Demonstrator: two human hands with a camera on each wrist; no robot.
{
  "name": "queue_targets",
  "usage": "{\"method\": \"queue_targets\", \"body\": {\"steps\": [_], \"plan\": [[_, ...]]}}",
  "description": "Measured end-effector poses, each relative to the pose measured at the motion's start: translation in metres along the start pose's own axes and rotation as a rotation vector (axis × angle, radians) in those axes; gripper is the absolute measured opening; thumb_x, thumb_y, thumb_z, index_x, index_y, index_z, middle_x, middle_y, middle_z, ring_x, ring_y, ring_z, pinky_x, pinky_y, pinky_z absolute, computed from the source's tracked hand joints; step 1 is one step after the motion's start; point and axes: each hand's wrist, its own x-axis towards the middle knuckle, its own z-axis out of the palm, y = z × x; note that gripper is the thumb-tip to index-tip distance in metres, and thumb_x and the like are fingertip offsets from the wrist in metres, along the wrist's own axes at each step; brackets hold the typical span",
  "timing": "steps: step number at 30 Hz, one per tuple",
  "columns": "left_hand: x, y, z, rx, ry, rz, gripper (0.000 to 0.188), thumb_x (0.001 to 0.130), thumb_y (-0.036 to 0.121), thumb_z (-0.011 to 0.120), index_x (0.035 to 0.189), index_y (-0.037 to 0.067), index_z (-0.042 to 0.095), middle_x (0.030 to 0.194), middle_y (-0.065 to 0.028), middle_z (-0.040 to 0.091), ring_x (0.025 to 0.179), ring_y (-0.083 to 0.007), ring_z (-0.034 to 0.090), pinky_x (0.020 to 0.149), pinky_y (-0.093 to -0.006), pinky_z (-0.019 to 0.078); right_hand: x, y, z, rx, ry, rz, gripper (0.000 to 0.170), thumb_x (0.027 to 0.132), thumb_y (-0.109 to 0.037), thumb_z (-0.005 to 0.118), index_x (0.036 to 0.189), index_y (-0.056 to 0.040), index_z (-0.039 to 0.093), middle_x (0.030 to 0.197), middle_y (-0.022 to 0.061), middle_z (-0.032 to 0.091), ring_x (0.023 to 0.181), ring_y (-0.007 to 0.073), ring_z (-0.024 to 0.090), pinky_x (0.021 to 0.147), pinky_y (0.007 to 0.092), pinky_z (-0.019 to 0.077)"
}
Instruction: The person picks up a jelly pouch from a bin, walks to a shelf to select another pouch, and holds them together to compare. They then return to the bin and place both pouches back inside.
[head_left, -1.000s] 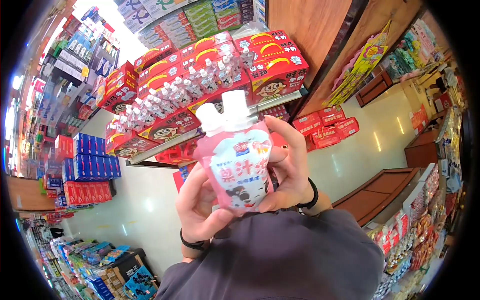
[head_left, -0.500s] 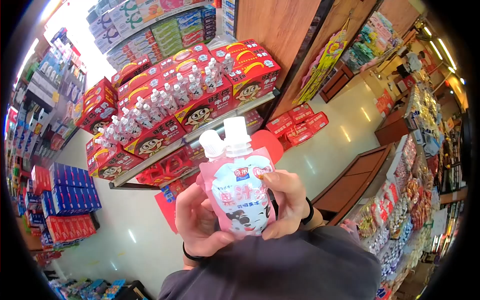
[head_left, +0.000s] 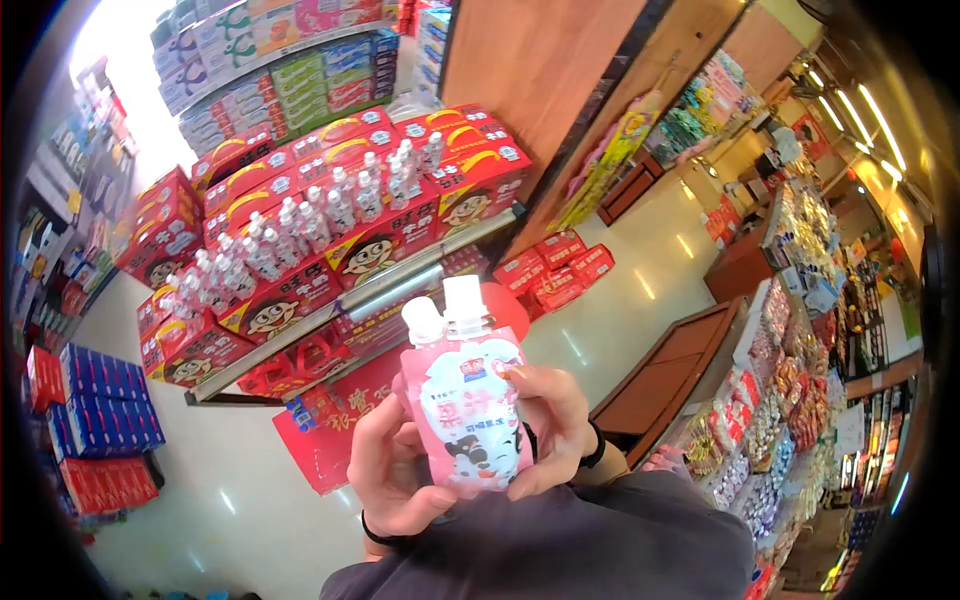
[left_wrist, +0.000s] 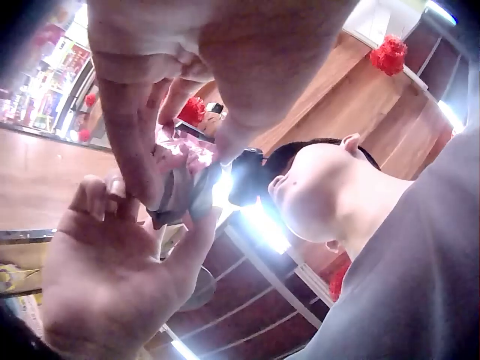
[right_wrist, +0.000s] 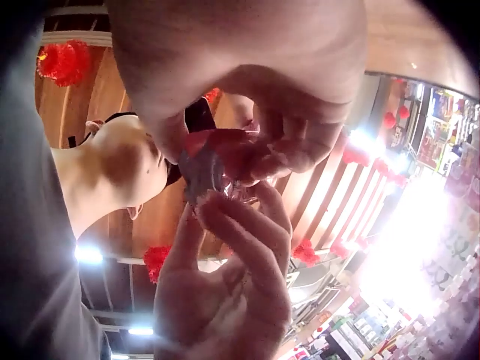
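pouches (head_left: 468,420) lower in view vs b4, pinched btwn hands (head_left: 393,478) (head_left: 560,422), pale shop floor (head_left: 240,510) + shelf (head_left: 370,292) beyond

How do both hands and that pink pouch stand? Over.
Left hand and right hand gripping pink pouch by its sides. Two white caps at top. Fingers overlap its edges; nothing else seen covering it.

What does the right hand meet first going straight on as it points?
The pink pouch, which the right hand holds by its side. Beyond it, the left hand looks next in line, though depth is hard to judge.
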Motion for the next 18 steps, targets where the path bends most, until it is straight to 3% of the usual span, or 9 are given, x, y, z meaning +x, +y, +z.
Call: {"method": "queue_targets", "body": {"steps": [3,8,11,14,15,18], "plan": [[0.005,-0.005,0.004,-0.032,-0.012,-0.045,0.103,0.083,0.03,0.089,0.153,-0.012,0.028,0.147,-0.0286,0.05,0.131,-0.038,0.058,0.107,-0.0468,0.0496,0.007,-0.008,-0.006,-0.045,0.023,-0.012,0.103,0.072,-0.031,0.096,0.151,0.0078,0.044,0.131,0.0218,0.064,0.102,0.0264,0.068,0.083,0.0353,0.0533],[0.015,-0.019,0.019,-0.042,-0.069,-0.077,0.103,0.083,0.032,0.088,0.153,-0.013,0.027,0.143,-0.034,0.052,0.128,-0.039,0.06,0.106,-0.0469,0.05,-0.001,-0.02,-0.023,-0.038,0.057,0.017,0.098,0.075,-0.026,0.093,0.152,0.0073,0.043,0.123,0.0209,0.063,0.104,0.0285,0.067,0.088,0.0385,0.0539],[0.021,-0.025,0.04,-0.08,-0.108,-0.139,0.103,0.083,0.031,0.087,0.153,-0.013,0.026,0.143,-0.0351,0.052,0.128,-0.0389,0.06,0.105,-0.0465,0.0507,-0.018,-0.03,-0.04,-0.097,0.12,0.011,0.098,0.075,-0.027,0.094,0.152,0.007,0.043,0.132,0.0227,0.061,0.114,0.0297,0.066,0.095,0.0388,0.0526],[0.025,-0.041,0.046,-0.026,-0.305,-0.149,0.102,0.085,0.033,0.087,0.153,-0.012,0.026,0.143,-0.0319,0.053,0.128,-0.0355,0.061,0.106,-0.0446,0.0499,-0.037,-0.037,-0.057,-0.101,0.173,-0.058,0.098,0.074,-0.029,0.094,0.15,0.0076,0.044,0.142,0.0245,0.058,0.122,0.0314,0.064,0.102,0.0399,0.0497],[0.024,-0.029,0.065,0.006,-0.291,-0.21,0.097,0.088,0.032,0.08,0.156,-0.012,0.028,0.152,-0.0281,0.044,0.137,-0.0341,0.05,0.115,-0.0461,0.0385,-0.041,-0.041,-0.064,-0.104,0.182,-0.087,0.098,0.074,-0.029,0.094,0.15,0.0078,0.045,0.143,0.0246,0.057,0.122,0.0318,0.064,0.103,0.0403,0.0495],[0.024,-0.04,0.089,0.0,-0.372,-0.198,0.097,0.088,0.032,0.081,0.156,-0.013,0.028,0.151,-0.0281,0.045,0.137,-0.0339,0.049,0.114,-0.0464,0.0386,-0.051,-0.054,-0.086,-0.103,0.199,-0.169,0.098,0.073,-0.03,0.094,0.149,0.0081,0.046,0.145,0.025,0.057,0.123,0.0343,0.064,0.104,0.0425,0.0489]]}}
